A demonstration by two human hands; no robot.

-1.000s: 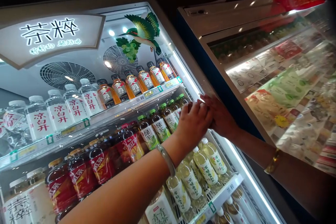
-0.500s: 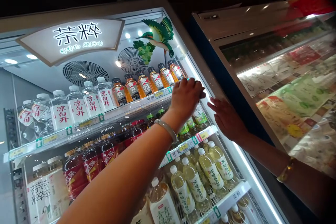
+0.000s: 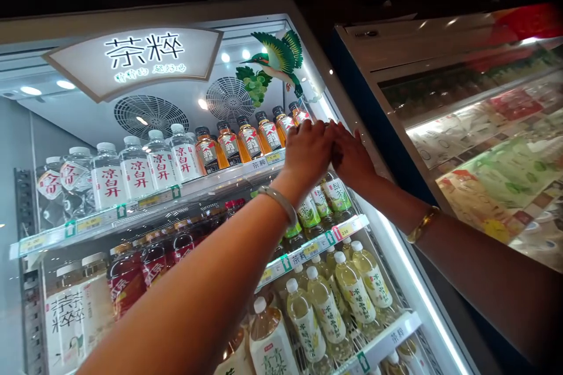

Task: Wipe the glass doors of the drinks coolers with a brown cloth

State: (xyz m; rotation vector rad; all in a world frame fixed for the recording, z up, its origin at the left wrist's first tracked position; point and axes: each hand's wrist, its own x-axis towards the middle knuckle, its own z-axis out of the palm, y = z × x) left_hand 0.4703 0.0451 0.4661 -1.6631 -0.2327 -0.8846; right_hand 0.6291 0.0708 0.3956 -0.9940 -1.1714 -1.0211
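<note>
"So, where does the drinks cooler (image 3: 176, 19) sit?"

"Across the picture's left and middle; its side frame (image 3: 323, 64) slants lengthwise from upper centre to lower right."

"Which hand is nearer that edge?"

"The right hand (image 3: 352, 155), right of centre, over it. The left hand (image 3: 310, 149) is just leftward. Both are half curled; whether either grips anything, I cannot tell."

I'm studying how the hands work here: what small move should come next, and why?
I'd probably ease the left hand slightly away from the right hand. They appear to meet in front of the fridge, near its right edge, so whether either grips anything is hidden. The left hand also blocks part of the bottles behind.
</note>
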